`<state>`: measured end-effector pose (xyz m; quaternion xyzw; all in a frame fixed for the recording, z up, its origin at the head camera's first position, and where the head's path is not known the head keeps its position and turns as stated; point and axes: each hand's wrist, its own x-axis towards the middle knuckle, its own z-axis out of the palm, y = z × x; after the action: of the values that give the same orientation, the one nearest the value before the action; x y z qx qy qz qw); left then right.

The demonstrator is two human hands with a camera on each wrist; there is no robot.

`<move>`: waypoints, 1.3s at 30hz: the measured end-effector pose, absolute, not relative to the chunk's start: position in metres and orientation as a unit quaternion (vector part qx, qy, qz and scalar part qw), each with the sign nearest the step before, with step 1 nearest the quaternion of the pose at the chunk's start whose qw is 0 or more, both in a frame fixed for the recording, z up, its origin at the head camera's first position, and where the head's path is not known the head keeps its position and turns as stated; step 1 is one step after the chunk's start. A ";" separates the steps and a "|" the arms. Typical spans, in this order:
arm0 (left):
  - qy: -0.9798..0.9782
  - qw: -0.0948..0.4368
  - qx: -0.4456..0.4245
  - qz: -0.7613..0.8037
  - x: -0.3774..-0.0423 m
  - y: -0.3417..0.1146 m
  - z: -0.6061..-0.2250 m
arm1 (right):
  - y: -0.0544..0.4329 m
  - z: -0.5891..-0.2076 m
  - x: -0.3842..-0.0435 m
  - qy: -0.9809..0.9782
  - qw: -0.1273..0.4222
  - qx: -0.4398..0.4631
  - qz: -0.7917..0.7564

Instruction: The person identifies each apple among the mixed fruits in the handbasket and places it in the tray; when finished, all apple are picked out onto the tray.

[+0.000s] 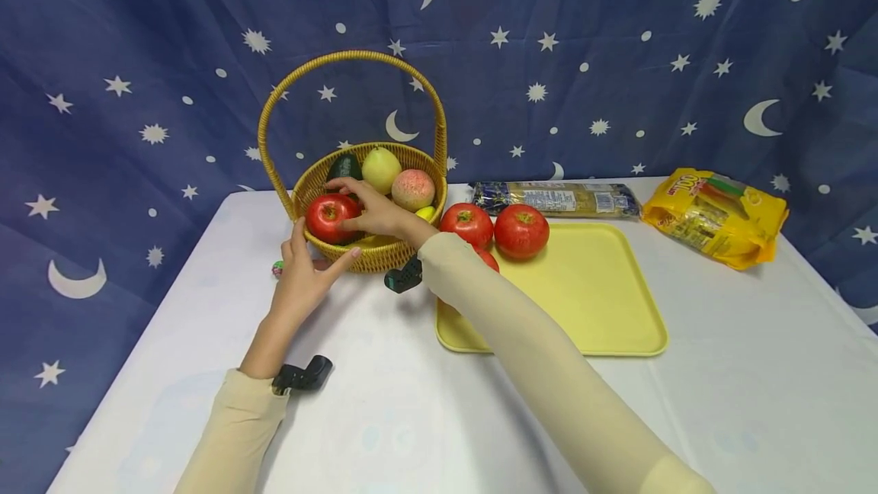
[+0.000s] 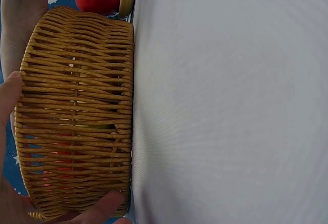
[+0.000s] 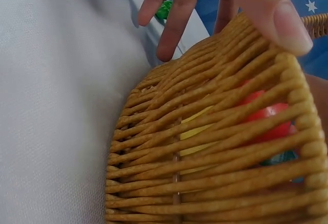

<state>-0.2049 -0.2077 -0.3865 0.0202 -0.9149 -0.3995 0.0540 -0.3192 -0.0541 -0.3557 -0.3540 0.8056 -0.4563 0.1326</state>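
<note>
A wicker basket (image 1: 384,258) with a tall arched handle stands at the back left, holding several fruits. At its left end sits a red pomegranate (image 1: 324,213); my right hand (image 1: 380,212) reaches in over the front rim and grips it from the right with thumb and fingers. Spread fingers of my left hand (image 1: 302,284) touch the basket's outer left front, its thumb at the rim in the right wrist view. Behind and beside the pomegranate lie a dark green fruit (image 1: 345,165), a yellow-green pear (image 1: 381,168) and a peach (image 1: 413,190). Yellow fruit shows lower down, partly covered.
A yellow tray (image 1: 590,296) lies to the right, with pomegranates (image 1: 521,232) at its left back, one partly behind my sleeve. Beyond it are a long clear packet (image 1: 562,199) and a yellow bag (image 1: 716,216). A small green-and-red object (image 1: 277,269) sits left of the basket.
</note>
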 end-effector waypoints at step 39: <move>-0.915 0.054 0.030 -0.398 -0.203 -0.208 -0.386 | -0.053 -0.359 -0.318 0.830 0.137 -0.357 -0.406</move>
<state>-0.2034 -0.2079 -0.3860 0.0302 -0.9153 -0.3979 0.0539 -0.3182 -0.0526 -0.3591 -0.3570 0.8303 -0.4056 0.1368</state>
